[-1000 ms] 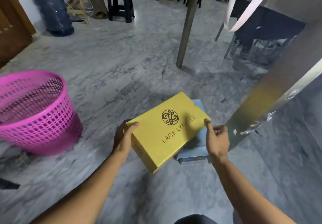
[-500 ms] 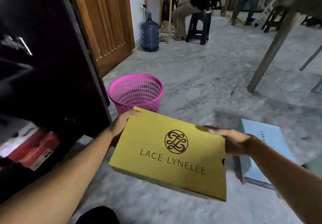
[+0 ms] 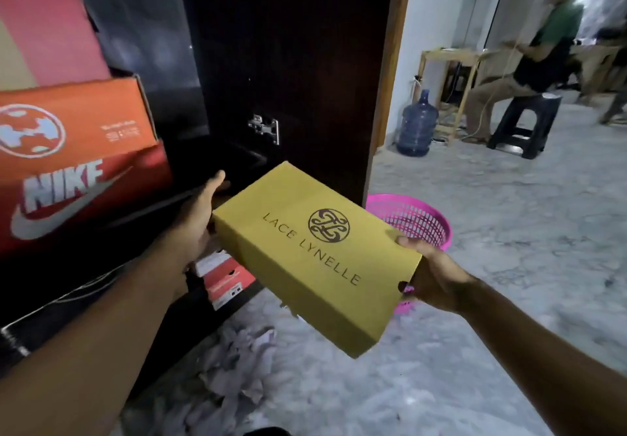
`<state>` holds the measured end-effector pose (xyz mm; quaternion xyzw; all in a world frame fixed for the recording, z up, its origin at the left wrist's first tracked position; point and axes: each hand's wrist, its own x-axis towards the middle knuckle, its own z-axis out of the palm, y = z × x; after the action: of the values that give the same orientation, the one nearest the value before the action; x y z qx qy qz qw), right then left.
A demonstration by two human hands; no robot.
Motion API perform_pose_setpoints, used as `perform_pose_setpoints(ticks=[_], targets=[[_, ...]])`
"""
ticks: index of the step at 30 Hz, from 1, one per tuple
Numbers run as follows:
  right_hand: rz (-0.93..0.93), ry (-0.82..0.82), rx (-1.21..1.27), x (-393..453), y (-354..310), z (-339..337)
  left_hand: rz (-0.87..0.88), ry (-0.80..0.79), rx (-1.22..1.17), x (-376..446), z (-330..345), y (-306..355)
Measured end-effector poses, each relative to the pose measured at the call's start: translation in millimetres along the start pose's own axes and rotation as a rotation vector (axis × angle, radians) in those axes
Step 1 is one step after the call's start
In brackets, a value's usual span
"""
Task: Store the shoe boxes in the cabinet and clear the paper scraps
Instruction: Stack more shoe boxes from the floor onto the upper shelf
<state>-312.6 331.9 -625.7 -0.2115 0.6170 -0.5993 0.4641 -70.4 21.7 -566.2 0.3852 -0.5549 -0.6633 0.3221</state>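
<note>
The yellow shoe box is held tilted in the air between both hands: left hand flat against its far end, right hand gripping its near corner. Beyond the left fingers the dark cabinet stands open; paper scraps lie on the floor below.

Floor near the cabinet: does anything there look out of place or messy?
Yes. Crumpled paper scraps lie loose on the floor beside the cabinet, not in the pink basket behind.
</note>
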Motion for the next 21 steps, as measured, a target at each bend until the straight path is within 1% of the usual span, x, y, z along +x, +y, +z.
perform_pose_setpoints(ticks=[2,3,5,7,8,11,14,16,19,21], targets=[[-0.042,0.021,0.068,20.5,-13.0,31.2,0.023,0.142,-0.031,-4.3,-21.8,1.1],[-0.054,0.037,0.097,30.4,-19.3,44.5,0.023,0.158,-0.036,-7.4,-28.3,-4.4],[-0.055,0.074,0.152,48.4,-34.7,75.5,-0.015,0.1,-0.061,-21.0,-31.7,-12.1],[-0.036,0.108,0.164,68.7,-49.8,104.3,-0.04,-0.039,-0.039,-31.1,-25.7,-15.9],[-0.025,0.123,0.148,78.0,-57.2,116.9,-0.036,-0.073,-0.022,-34.0,-17.7,-15.6],[0.001,0.168,0.11,109.9,-73.8,145.2,0.015,-0.074,0.003,-31.9,4.7,-8.5],[-0.004,0.179,0.103,135.2,-86.9,162.7,0.035,0.012,0.047,-9.4,7.7,-4.0],[-0.024,0.152,0.127,149.4,-93.9,174.2,0.031,0.077,0.072,10.6,2.3,-1.3],[-0.131,0.056,0.219,173.0,-92.7,188.7,0.04,0.222,0.073,35.6,-2.9,8.3],[-0.216,0.044,0.222,188.6,-84.8,198.0,0.013,0.268,0.053,52.8,-4.2,15.6]])
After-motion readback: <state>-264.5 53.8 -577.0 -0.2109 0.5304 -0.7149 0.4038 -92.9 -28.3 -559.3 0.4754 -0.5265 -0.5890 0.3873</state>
